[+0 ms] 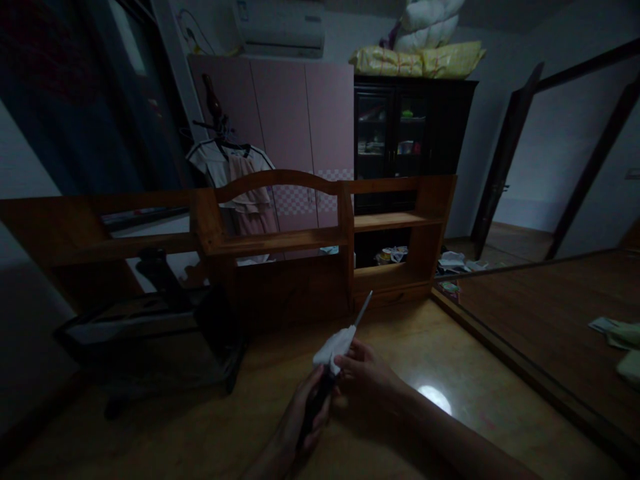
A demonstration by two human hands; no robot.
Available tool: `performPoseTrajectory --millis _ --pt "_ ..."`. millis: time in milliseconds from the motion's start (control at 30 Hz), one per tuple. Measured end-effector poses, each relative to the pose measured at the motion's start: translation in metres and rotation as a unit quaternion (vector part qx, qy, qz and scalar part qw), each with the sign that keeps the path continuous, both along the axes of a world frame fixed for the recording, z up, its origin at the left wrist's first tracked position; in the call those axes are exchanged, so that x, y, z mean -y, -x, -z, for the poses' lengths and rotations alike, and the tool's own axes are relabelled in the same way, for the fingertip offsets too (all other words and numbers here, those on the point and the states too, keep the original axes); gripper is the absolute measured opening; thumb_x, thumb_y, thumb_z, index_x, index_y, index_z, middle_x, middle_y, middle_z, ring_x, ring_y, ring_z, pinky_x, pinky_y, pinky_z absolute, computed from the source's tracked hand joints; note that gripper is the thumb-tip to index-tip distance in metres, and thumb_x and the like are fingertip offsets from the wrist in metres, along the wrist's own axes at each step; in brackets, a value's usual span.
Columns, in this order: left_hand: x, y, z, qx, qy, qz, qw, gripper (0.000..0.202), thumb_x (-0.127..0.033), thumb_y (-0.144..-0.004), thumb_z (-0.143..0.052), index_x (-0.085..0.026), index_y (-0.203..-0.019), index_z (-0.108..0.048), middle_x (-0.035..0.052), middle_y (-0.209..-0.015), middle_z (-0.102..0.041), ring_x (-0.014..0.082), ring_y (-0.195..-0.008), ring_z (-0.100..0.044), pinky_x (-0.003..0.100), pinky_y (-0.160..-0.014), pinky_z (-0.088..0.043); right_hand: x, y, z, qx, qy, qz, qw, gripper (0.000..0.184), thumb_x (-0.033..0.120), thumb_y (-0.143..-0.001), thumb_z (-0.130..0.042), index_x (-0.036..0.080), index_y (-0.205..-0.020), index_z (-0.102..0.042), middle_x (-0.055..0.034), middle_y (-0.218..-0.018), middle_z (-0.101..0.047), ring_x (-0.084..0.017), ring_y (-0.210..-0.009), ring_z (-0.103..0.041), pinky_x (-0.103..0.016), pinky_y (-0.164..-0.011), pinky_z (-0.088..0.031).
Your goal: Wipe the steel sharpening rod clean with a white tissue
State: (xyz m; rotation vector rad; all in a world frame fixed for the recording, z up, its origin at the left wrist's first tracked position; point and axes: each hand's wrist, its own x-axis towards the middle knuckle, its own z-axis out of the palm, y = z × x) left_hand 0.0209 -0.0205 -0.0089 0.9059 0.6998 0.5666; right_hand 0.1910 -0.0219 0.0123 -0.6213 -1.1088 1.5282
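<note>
My left hand [311,408] is closed around the dark handle [314,407] of a tool with a narrow metal shaft or blade [364,308]. It points up and away to the right; the dim light does not show whether it is a knife or a screwdriver. A white tissue [334,348] is wrapped around its middle. With fingers and thumb, my right hand [365,367] pinches this tissue against the tool. Both hands are close together over the light wooden tabletop [270,427].
A wooden shelf unit [280,240] spans the table's back. On the left stands a dark-framed container with an upright black handle [160,273]. A raised wooden edge [500,353] borders the table's right. Beyond are pink wardrobe doors [280,113] and a black cabinet [440,127].
</note>
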Motion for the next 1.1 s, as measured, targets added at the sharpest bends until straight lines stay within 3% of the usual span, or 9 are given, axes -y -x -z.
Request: performPoseTrajectory --millis 167,400,533,600,733,800,967,1100 --pt "-0.004 0.004 0.009 0.028 -0.010 0.025 0.999 0.059 -0.063 -0.085 -0.026 -0.011 -0.097 -0.049 -0.0025 -0.045 -0.030 0.0087 -0.029 -0.024 0.020 -0.029 -0.016 -0.007 -0.010 0.001 0.054 -0.022 0.012 0.998 0.027 0.024 -0.083 -0.064 0.006 -0.099 -0.052 -0.0129 -0.089 -0.053 -0.019 -0.076 -0.053 -0.031 -0.069 -0.041" --pt "-0.002 0.000 -0.004 0.042 -0.058 0.049 0.996 0.045 -0.053 -0.089 -0.029 -0.012 -0.098 -0.047 -0.0036 -0.044 -0.028 0.0079 -0.027 -0.021 0.020 -0.028 -0.016 -0.024 -0.033 0.002 0.074 -0.071 0.100 0.990 0.024 0.027 -0.087 -0.059 0.008 -0.100 -0.051 -0.0108 -0.090 -0.053 -0.015 -0.073 -0.051 -0.027 -0.065 -0.041" --pt "-0.003 0.002 -0.003 0.019 -0.057 0.068 0.996 0.051 -0.056 -0.088 -0.028 -0.015 -0.114 -0.042 -0.0040 -0.044 -0.030 0.0090 -0.027 -0.022 0.019 -0.027 -0.018 -0.024 -0.040 -0.008 0.086 -0.085 0.137 0.983 0.025 0.027 -0.087 -0.059 0.007 -0.100 -0.051 -0.0118 -0.090 -0.054 -0.016 -0.073 -0.051 -0.027 -0.064 -0.042" --pt "-0.003 0.004 -0.003 0.021 -0.049 0.078 0.996 0.050 -0.057 -0.088 -0.029 -0.018 -0.118 -0.040 -0.0040 -0.045 -0.033 0.0094 -0.028 -0.024 0.019 -0.027 -0.020 -0.024 -0.040 -0.010 0.083 -0.096 0.134 0.983 0.025 0.027 -0.088 -0.059 0.007 -0.099 -0.051 -0.0122 -0.088 -0.054 -0.016 -0.072 -0.051 -0.027 -0.063 -0.042" --pt "-0.002 0.006 -0.011 0.003 0.018 0.143 0.990 0.064 -0.066 -0.084 -0.022 -0.010 -0.101 -0.046 0.0024 -0.048 -0.042 0.0119 -0.032 -0.037 0.021 -0.031 -0.030 -0.021 -0.035 -0.008 0.078 -0.107 0.103 0.986 0.023 0.026 -0.089 -0.057 0.007 -0.099 -0.051 -0.0119 -0.088 -0.054 -0.016 -0.071 -0.051 -0.028 -0.064 -0.042" --pt "0.000 0.008 -0.018 0.039 0.023 0.149 0.988 0.058 -0.062 -0.086 -0.022 -0.014 -0.110 -0.043 0.0036 -0.061 -0.049 0.0117 -0.038 -0.043 0.022 -0.035 -0.037 -0.019 -0.031 -0.006 0.079 -0.105 0.087 0.987 0.021 0.025 -0.090 -0.056 0.007 -0.099 -0.051 -0.0115 -0.088 -0.054 -0.016 -0.072 -0.051 -0.028 -0.064 -0.041" --pt "0.000 0.010 -0.019 0.075 -0.006 0.127 0.989 0.041 -0.049 -0.090 -0.027 -0.015 -0.107 -0.042 0.0017 -0.064 -0.046 0.0053 -0.032 -0.027 0.017 -0.028 -0.021 -0.016 -0.027 -0.006 0.078 -0.101 0.082 0.988 0.020 0.025 -0.089 -0.056 0.008 -0.099 -0.051 -0.0112 -0.089 -0.053 -0.017 -0.074 -0.050 -0.028 -0.065 -0.041" --pt "-0.001 0.007 -0.011 0.078 -0.011 0.131 0.988 0.043 -0.044 -0.091 -0.028 -0.012 -0.118 -0.037 0.0037 -0.063 -0.050 0.0065 -0.031 -0.024 0.019 -0.028 -0.021 -0.025 -0.041 -0.011 0.076 -0.107 0.125 0.983 0.023 0.026 -0.089 -0.058 0.008 -0.101 -0.052 -0.0111 -0.089 -0.053 -0.015 -0.073 -0.049 -0.026 -0.064 -0.041"
